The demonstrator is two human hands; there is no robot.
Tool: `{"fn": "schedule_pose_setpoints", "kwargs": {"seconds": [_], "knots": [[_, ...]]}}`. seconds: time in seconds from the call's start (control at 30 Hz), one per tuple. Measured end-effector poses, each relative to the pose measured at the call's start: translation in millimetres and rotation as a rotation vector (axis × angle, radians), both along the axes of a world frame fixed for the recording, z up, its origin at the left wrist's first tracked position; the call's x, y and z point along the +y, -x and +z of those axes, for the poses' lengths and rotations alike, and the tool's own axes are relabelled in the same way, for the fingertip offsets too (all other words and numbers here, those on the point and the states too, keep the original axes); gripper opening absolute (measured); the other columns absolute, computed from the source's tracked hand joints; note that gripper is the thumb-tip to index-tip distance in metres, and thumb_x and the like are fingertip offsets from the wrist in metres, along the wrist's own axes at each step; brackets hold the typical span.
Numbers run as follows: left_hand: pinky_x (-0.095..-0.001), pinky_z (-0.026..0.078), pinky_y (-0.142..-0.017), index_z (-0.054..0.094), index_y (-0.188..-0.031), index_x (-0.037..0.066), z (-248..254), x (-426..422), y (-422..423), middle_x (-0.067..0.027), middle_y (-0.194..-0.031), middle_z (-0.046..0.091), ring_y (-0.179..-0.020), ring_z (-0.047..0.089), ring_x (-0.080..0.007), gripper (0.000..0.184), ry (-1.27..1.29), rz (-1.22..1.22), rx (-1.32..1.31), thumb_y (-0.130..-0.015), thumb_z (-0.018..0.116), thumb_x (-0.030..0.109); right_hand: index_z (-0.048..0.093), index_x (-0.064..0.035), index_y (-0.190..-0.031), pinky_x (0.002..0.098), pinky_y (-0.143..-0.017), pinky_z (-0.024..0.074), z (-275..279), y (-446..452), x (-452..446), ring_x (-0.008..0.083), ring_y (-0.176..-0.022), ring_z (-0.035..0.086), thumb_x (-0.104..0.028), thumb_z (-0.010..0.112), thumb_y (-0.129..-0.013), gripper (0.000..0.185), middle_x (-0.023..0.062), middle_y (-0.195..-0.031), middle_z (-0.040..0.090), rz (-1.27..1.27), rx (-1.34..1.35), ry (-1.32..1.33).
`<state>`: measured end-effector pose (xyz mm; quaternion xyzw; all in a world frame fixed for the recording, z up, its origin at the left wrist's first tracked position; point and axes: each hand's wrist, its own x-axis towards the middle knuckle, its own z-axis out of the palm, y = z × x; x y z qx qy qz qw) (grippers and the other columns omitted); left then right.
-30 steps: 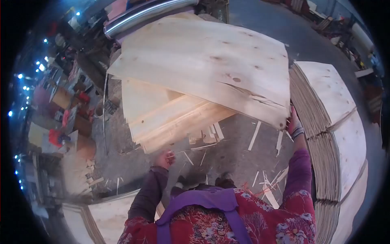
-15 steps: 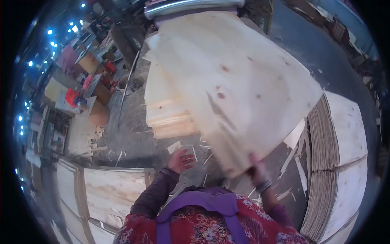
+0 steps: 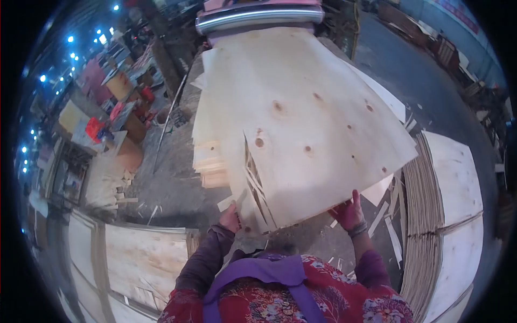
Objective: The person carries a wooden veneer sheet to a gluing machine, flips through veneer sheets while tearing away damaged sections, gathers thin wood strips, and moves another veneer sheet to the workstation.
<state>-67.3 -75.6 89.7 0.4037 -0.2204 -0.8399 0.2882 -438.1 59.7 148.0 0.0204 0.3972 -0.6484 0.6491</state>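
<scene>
Stretching from just below the shiny roller (image 3: 258, 20) at the far end to the near end in front of you, the big wood sheet (image 3: 318, 113) looks thin, light and bendy. It may rip at the long crack (image 3: 249, 161) on its near left side, so strong, whole bits of edge seem best to hold. Your left hand (image 3: 230, 218) grips the near left corner; your right hand (image 3: 351, 214) grips the near edge farther right. The sheet's right corner sits close by the tall stack (image 3: 431, 215). Open floor (image 3: 167, 199) lies left.
</scene>
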Motion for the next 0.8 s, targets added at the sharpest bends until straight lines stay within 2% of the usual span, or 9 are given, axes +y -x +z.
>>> {"fn": "schedule_pose_setpoints", "kwargs": {"seconds": [0.17, 0.23, 0.3, 0.4, 0.47, 0.53, 0.63, 0.73, 0.8], "knots": [[-0.0412, 0.044, -0.079, 0.043, -0.122, 0.009, -10, 1, 5, -0.0099, -0.109, 0.055, -0.097, 0.054, -0.0247, 0.047, 0.131, -0.057, -0.194, -0.082, 0.056, 0.029, 0.057, -0.0098, -0.097, 0.0225, -0.053, 0.0444, -12, 24, -32, 0.0130, -0.071, 0.059, -0.046, 0.060, -0.076, 0.042, 0.0010, -0.085, 0.062, -0.141, 0.139, 0.069], [-0.0408, 0.045, -0.080, 0.045, -0.120, 0.005, 24, 12, 19, -0.0111, -0.108, 0.056, -0.097, 0.054, -0.0260, 0.044, 0.056, -0.073, -0.323, -0.081, 0.057, 0.023, 0.057, -0.0074, -0.094, 0.0230, -0.051, 0.0440, 31, 38, -25, 0.0119, -0.070, 0.059, -0.039, 0.063, -0.076, 0.037, 0.0030, -0.081, 0.061, 0.000, 0.592, -0.054], [-0.0387, 0.047, -0.074, 0.048, -0.114, 0.001, 87, 24, 45, -0.0111, -0.107, 0.056, -0.090, 0.057, -0.0252, 0.041, 0.071, -0.002, 0.048, -0.081, 0.058, 0.023, 0.056, -0.0064, -0.095, 0.0254, -0.055, 0.0466, 69, 44, -31, 0.0130, -0.074, 0.059, -0.038, 0.064, -0.074, 0.039, 0.0048, -0.083, 0.060, -0.108, 0.693, 0.019], [-0.0294, 0.045, -0.058, 0.053, -0.108, 0.002, 54, 24, 76, -0.0074, -0.089, 0.059, -0.069, 0.055, -0.0165, 0.035, 0.033, -0.131, -0.120, -0.086, 0.051, 0.030, 0.052, -0.0050, -0.104, 0.0312, -0.070, 0.0495, 105, 103, -47, 0.0187, -0.083, 0.059, -0.035, 0.065, -0.074, 0.044, 0.0072, -0.093, 0.059, -0.170, 0.659, 0.057], [-0.0280, 0.045, -0.060, 0.055, -0.106, 0.005, 94, 37, 145, -0.0047, -0.082, 0.060, -0.068, 0.054, -0.0129, 0.033, 0.059, -0.328, 0.126, -0.088, 0.048, 0.031, 0.051, -0.0041, -0.108, 0.0338, -0.077, 0.0491, 105, 177, -58, 0.0213, -0.087, 0.059, -0.031, 0.064, -0.076, 0.044, 0.0085, -0.098, 0.059, -0.206, 0.659, 0.014], [-0.0295, 0.047, -0.069, 0.046, -0.118, 0.010, 83, 37, 205, -0.0037, -0.096, 0.055, -0.084, 0.055, -0.0140, 0.039, 0.299, -0.480, 0.084, -0.088, 0.047, 0.035, 0.050, -0.0036, -0.109, 0.0343, -0.079, 0.0486, 84, 245, -62, 0.0221, -0.088, 0.059, -0.029, 0.063, -0.076, 0.043, 0.0088, -0.099, 0.059, -0.225, 0.642, 0.024], [-0.0279, 0.046, -0.066, 0.053, -0.108, 0.012, 67, 53, 300, -0.0022, -0.096, 0.056, -0.082, 0.055, -0.0139, 0.036, 0.118, -0.497, -0.003, -0.083, 0.054, 0.039, 0.048, -0.0027, -0.115, 0.0323, -0.082, 0.0457, 20, 327, -67, 0.0202, -0.093, 0.057, -0.030, 0.063, -0.078, 0.048, 0.0089, -0.103, 0.058, -0.211, 0.552, -0.008], [-0.0275, 0.046, -0.066, 0.059, -0.098, 0.013, 21, 52, 345, -0.0019, -0.093, 0.057, -0.081, 0.055, -0.0139, 0.036, 0.092, -0.590, -0.134, -0.079, 0.058, 0.043, 0.045, -0.0048, -0.120, 0.0355, -0.087, 0.0422, -48, 322, -53, 0.0231, -0.098, 0.053, -0.040, 0.060, -0.078, 0.057, 0.0097, -0.110, 0.055, -0.254, 0.947, -0.157], [-0.0268, 0.046, -0.065, 0.059, -0.098, 0.014, -9, 56, 345, -0.0019, -0.092, 0.057, -0.080, 0.056, -0.0135, 0.035, 0.080, -0.583, -0.225, -0.079, 0.058, 0.043, 0.044, -0.0052, -0.121, 0.0349, -0.089, 0.0411, -68, 287, -48, 0.0223, -0.102, 0.051, -0.036, 0.059, -0.081, 0.053, 0.0094, -0.111, 0.055, -0.413, 0.865, -0.140]]}}
